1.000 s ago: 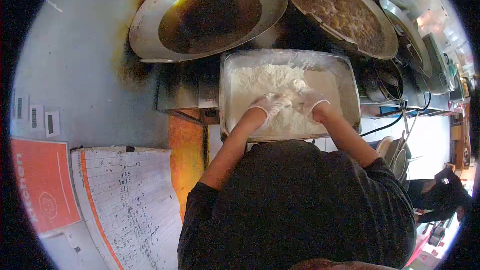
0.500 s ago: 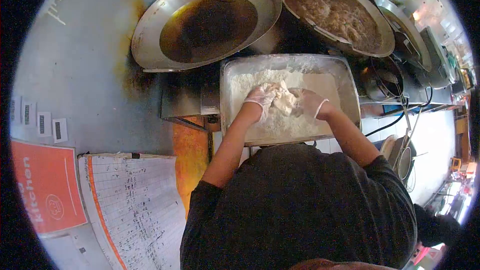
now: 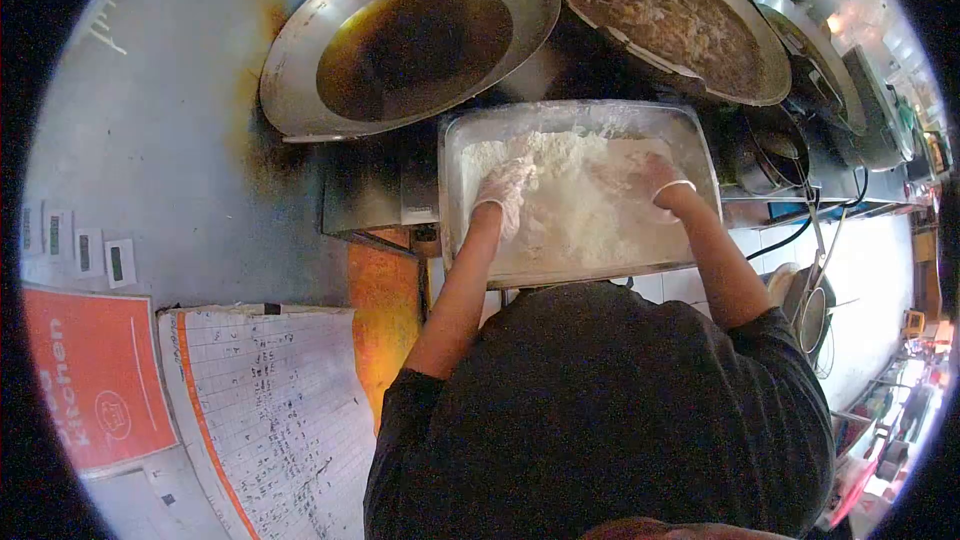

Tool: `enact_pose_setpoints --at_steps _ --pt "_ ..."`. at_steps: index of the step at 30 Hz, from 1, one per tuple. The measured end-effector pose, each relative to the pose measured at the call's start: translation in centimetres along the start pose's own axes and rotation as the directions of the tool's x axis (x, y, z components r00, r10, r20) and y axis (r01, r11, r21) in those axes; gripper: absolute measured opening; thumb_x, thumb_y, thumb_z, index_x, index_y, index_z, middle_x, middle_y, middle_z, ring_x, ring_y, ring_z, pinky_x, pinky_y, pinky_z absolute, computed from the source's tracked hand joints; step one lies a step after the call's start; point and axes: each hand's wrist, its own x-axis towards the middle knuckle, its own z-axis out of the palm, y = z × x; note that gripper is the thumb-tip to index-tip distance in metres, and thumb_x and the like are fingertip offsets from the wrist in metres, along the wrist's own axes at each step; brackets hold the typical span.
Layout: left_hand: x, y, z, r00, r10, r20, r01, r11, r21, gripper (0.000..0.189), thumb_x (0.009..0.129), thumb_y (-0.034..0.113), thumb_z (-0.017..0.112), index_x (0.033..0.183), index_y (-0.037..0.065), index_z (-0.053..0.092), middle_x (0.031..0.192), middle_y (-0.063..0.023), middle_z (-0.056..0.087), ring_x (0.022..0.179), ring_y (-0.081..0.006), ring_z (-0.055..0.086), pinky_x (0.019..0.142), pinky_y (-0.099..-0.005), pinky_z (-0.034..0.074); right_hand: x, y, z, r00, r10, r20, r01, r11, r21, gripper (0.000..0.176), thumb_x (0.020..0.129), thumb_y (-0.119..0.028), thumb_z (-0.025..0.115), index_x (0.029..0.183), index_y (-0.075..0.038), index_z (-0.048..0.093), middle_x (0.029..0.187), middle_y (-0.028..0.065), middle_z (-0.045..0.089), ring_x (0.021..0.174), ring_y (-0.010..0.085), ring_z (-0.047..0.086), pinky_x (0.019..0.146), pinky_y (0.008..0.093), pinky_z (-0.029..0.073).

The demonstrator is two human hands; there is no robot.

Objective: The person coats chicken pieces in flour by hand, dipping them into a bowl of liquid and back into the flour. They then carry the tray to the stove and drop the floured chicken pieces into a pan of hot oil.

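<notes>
A rectangular metal tray [image 3: 708, 175] holds a bed of pale flour [image 3: 575, 230]. My left hand [image 3: 508, 190], in a clear glove dusted with flour, is at the tray's left side, over the flour; a floury lump seems to be at its fingers, too blurred to make out. My right hand [image 3: 660, 183], gloved too, reaches into the flour on the tray's right side, its fingers smeared by motion. The hands are well apart, with loose flour between them.
Beyond the tray are a large wok of dark oil [image 3: 415, 50] and a second wok [image 3: 665, 25] with bubbling contents. Right of the tray sits a pot [image 3: 775, 150] with long-handled tools. A handwritten sheet [image 3: 270, 410] hangs at the lower left.
Both hands have moved apart, the left one leftward and the right one rightward. The floury lump that was between them no longer shows in the middle of the tray.
</notes>
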Motion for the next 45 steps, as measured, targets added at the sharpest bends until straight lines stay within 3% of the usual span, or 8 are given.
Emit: enact_pose_setpoints --at_steps 5,8,15,22,32,36,38,45 --pt "-0.1 -0.2 -0.7 0.996 0.031 0.083 -0.027 0.998 -0.048 0.038 0.091 0.028 0.051 0.123 0.008 0.058 0.111 -0.0057 0.065 0.091 -0.0192 0.06 0.071 -0.0356 0.049 2.4 7.0 4.8 0.999 -0.013 -0.029 0.016 0.994 0.11 0.042 0.087 -0.028 0.054 0.123 -0.007 0.056 0.138 0.0199 0.043 0.128 0.0338 0.041 0.107 0.0378 0.032" --pt "-2.5 2.3 0.8 0.997 -0.03 0.065 0.038 0.992 -0.119 0.036 0.093 0.026 0.046 0.122 0.008 0.06 0.11 -0.0043 0.067 0.088 -0.0179 0.062 0.074 -0.0319 0.048 3.1 10.1 6.7 0.949 0.306 -0.078 -0.309 0.853 -0.42 0.044 0.087 -0.029 0.053 0.126 -0.007 0.053 0.125 0.0167 0.057 0.113 0.0322 0.056 0.1 0.0381 0.042" --pt "0.1 0.8 -1.6 0.998 0.056 0.031 -0.053 0.995 -0.084 0.029 0.089 0.026 0.059 0.11 0.006 0.063 0.1 -0.0067 0.067 0.078 -0.0211 0.063 0.062 -0.035 0.053 3.1 14.1 4.7 0.699 0.683 -0.212 -0.692 0.721 0.043 0.026 0.084 -0.013 0.054 0.105 -0.004 0.067 0.107 0.0168 0.066 0.101 0.0298 0.065 0.08 0.0399 0.055" --pt "-1.3 0.9 -1.8 0.988 0.154 0.006 -0.148 0.961 -0.234 0.034 0.091 0.019 0.053 0.12 0.001 0.056 0.114 -0.0121 0.064 0.093 -0.0246 0.065 0.076 -0.0349 0.053 0.3 8.3 -0.7 0.727 0.671 -0.146 -0.682 0.73 -0.039 0.029 0.084 -0.016 0.056 0.109 -0.006 0.065 0.114 0.0175 0.064 0.105 0.0306 0.063 0.087 0.04 0.053" --pt "1.0 -0.7 -1.6 0.974 0.225 -0.024 -0.227 0.969 -0.1 0.034 0.085 0.015 0.065 0.116 0.003 0.059 0.098 -0.0052 0.065 0.077 -0.0104 0.059 0.066 -0.0257 0.049 0.6 12.4 0.1 0.781 0.584 -0.221 -0.622 0.758 -0.198 0.024 0.081 -0.012 0.057 0.101 -0.007 0.069 0.109 0.0164 0.066 0.101 0.0297 0.065 0.085 0.0374 0.053" --pt "0.2 -0.3 -1.4 0.978 0.207 -0.041 -0.209 0.975 -0.075 0.035 0.085 0.017 0.065 0.116 0.003 0.06 0.103 -0.0078 0.065 0.084 -0.0151 0.061 0.074 -0.0279 0.049 -2.0 10.6 -3.5 0.973 0.228 -0.031 -0.229 0.947 -0.224 0.019 0.078 -0.018 0.062 0.09 -0.006 0.07 0.092 0.0142 0.069 0.084 0.0289 0.067 0.077 0.035 0.053" --pt "2.8 -3.8 -3.9 0.86 0.507 0.046 -0.506 0.842 0.188 0.036 0.086 0.02 0.063 0.118 0.004 0.06 0.112 -0.0103 0.063 0.095 -0.019 0.059 0.082 -0.0305 0.047 -4.1 8.1 -6.8 0.985 0.149 0.082 -0.146 0.988 -0.042 0.02 0.077 -0.021 0.064 0.085 -0.004 0.07 0.081 0.0145 0.069 0.074 0.0286 0.067 0.072 0.0338 0.053" --pt "3.7 -3.2 -3.0 0.97 0.243 -0.023 -0.226 0.929 0.294 0.052 0.084 0.034 0.062 0.126 0.005 0.053 0.13 -0.014 0.052 0.115 -0.0224 0.05 0.096 -0.0341 0.04 -8.9 5.5 -13.0 0.894 -0.078 -0.44 0.246 0.908 0.339 0.018 0.078 -0.018 0.066 0.082 0.0 0.067 0.073 0.0055 0.065 0.069 0.013 0.063 0.06 0.0295 0.053"
